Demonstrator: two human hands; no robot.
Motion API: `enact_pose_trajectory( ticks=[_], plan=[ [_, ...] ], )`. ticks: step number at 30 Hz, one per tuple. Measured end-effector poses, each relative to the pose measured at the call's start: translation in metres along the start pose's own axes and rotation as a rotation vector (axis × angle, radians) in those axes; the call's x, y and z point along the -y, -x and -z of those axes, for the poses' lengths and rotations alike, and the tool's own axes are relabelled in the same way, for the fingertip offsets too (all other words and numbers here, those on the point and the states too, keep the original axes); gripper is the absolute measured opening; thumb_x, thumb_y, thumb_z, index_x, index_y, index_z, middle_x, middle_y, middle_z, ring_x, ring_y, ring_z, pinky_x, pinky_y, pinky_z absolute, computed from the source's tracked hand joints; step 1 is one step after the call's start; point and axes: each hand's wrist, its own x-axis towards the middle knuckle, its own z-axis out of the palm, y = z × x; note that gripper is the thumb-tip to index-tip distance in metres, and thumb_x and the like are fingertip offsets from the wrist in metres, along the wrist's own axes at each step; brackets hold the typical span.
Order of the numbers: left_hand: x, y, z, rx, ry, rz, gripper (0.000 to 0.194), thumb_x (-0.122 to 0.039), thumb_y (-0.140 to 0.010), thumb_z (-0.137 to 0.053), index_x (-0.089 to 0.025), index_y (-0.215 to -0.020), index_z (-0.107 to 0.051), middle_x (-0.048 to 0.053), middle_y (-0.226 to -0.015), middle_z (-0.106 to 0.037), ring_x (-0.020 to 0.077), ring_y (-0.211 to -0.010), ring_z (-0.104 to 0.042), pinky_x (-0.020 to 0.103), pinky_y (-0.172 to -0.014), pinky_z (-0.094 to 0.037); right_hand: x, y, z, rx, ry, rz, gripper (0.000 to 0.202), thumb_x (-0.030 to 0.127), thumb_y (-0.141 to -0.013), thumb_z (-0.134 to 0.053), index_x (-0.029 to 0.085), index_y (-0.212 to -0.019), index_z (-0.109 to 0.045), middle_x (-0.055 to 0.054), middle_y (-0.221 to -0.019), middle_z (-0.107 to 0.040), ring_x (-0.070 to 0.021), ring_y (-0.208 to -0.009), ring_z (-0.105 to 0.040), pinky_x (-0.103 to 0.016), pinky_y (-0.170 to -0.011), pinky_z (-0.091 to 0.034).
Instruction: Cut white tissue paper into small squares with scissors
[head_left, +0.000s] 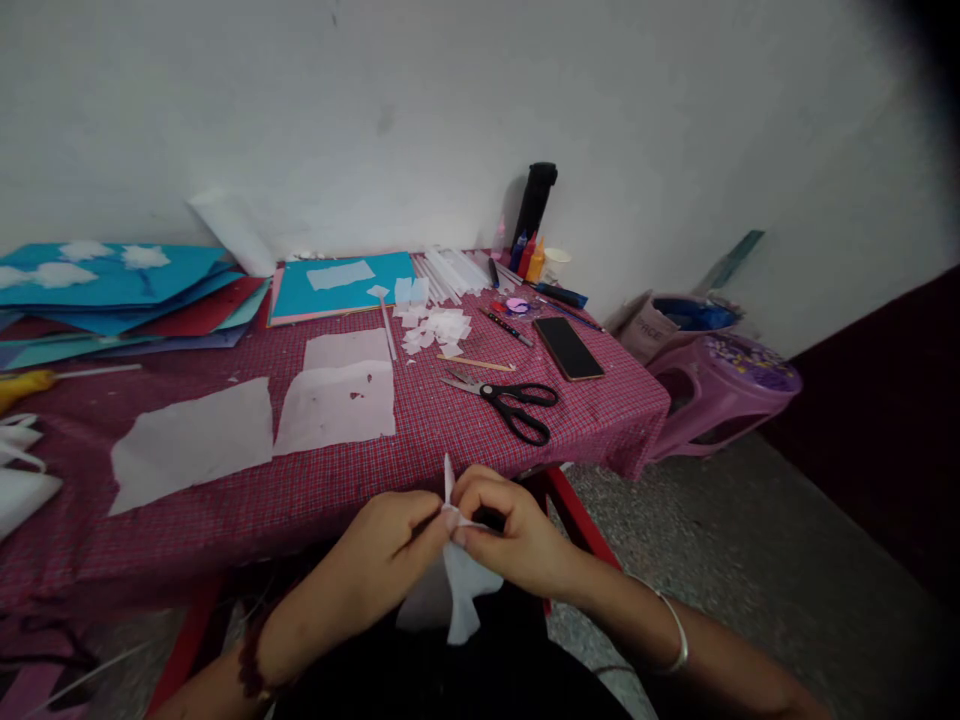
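Observation:
Both hands are together over my lap, just off the table's front edge. My left hand [390, 540] pinches a piece of white tissue paper [463, 590] between thumb and fingers. My right hand [510, 525] grips the same paper, its fingertips touching the left ones. A narrow point of paper sticks up between the fingers, and the loose part hangs in folds below. Black-handled scissors [517, 398] lie on the table beyond my right hand, blades slightly apart. Sheets of white tissue [337, 405] with small holes and another white sheet [195, 440] lie flat to the left.
On the checked tablecloth [450, 450] are small cut paper squares [435, 328], a wooden stick [476, 362], a phone [568, 348], a pen [510, 328] and paint bottles [525, 258]. Blue card [349, 283] lies at the back. A pink stool [720, 400] stands right.

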Motion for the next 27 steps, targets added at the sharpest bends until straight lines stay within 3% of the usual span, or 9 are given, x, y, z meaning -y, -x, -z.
enact_pose_trajectory(
  ticks=[3, 8, 14, 19, 23, 27],
  plan=[
    [0.004, -0.001, 0.002, -0.01, -0.003, 0.01, 0.038, -0.036, -0.094, -0.034, -0.017, -0.063, -0.045, -0.004, -0.06, -0.042, 0.0103, -0.056, -0.039, 0.022, -0.051, -0.03, -0.004, -0.001, 0.002, 0.0, -0.132, -0.075, 0.016, 0.025, -0.079, -0.062, 0.02, -0.069, -0.051, -0.001, -0.085, -0.056, -0.0151, -0.08, -0.053, -0.029, -0.072, -0.042],
    [0.002, 0.0, 0.005, -0.054, -0.111, 0.007, 0.035, -0.031, -0.092, -0.035, -0.017, -0.062, -0.047, -0.001, -0.061, -0.048, 0.012, -0.056, -0.043, 0.023, -0.053, -0.034, -0.014, -0.002, 0.004, -0.069, -0.244, -0.34, 0.016, 0.028, -0.074, -0.062, 0.019, -0.071, -0.049, 0.003, -0.072, -0.051, -0.0105, -0.06, -0.045, -0.022, -0.054, -0.036],
    [-0.006, 0.003, -0.003, -0.006, -0.18, -0.055, 0.032, -0.025, -0.092, -0.037, -0.017, -0.064, -0.049, -0.001, -0.063, -0.054, 0.0116, -0.058, -0.047, 0.022, -0.056, -0.036, -0.001, -0.002, 0.005, -0.022, -0.046, -0.271, 0.011, 0.021, -0.074, -0.06, 0.02, -0.08, -0.051, 0.004, -0.072, -0.048, -0.0116, -0.065, -0.044, -0.024, -0.06, -0.038],
    [-0.011, 0.004, -0.007, 0.023, -0.207, -0.079, 0.031, -0.022, -0.092, -0.037, -0.016, -0.065, -0.05, -0.001, -0.064, -0.056, 0.011, -0.057, -0.048, 0.024, -0.057, -0.035, -0.003, -0.008, 0.004, -0.069, 0.036, -0.286, 0.011, 0.023, -0.075, -0.056, 0.019, -0.068, -0.049, 0.004, -0.065, -0.047, -0.0112, -0.061, -0.044, -0.024, -0.057, -0.036],
    [-0.012, 0.004, -0.002, -0.013, -0.252, -0.085, 0.032, -0.023, -0.092, -0.038, -0.017, -0.063, -0.049, -0.001, -0.062, -0.054, 0.0112, -0.056, -0.048, 0.024, -0.055, -0.034, -0.014, -0.009, 0.007, -0.151, -0.098, -0.415, 0.016, 0.029, -0.074, -0.058, 0.02, -0.067, -0.046, 0.005, -0.061, -0.046, -0.0091, -0.053, -0.04, -0.022, -0.049, -0.032],
    [-0.01, 0.005, -0.005, -0.015, -0.265, -0.095, 0.032, -0.022, -0.093, -0.038, -0.016, -0.065, -0.053, 0.0, -0.064, -0.056, 0.0118, -0.057, -0.05, 0.024, -0.056, -0.037, -0.014, -0.007, 0.008, -0.194, -0.213, -0.415, 0.018, 0.032, -0.074, -0.06, 0.02, -0.072, -0.047, 0.007, -0.06, -0.043, -0.0079, -0.051, -0.036, -0.02, -0.047, -0.028]
  ],
)
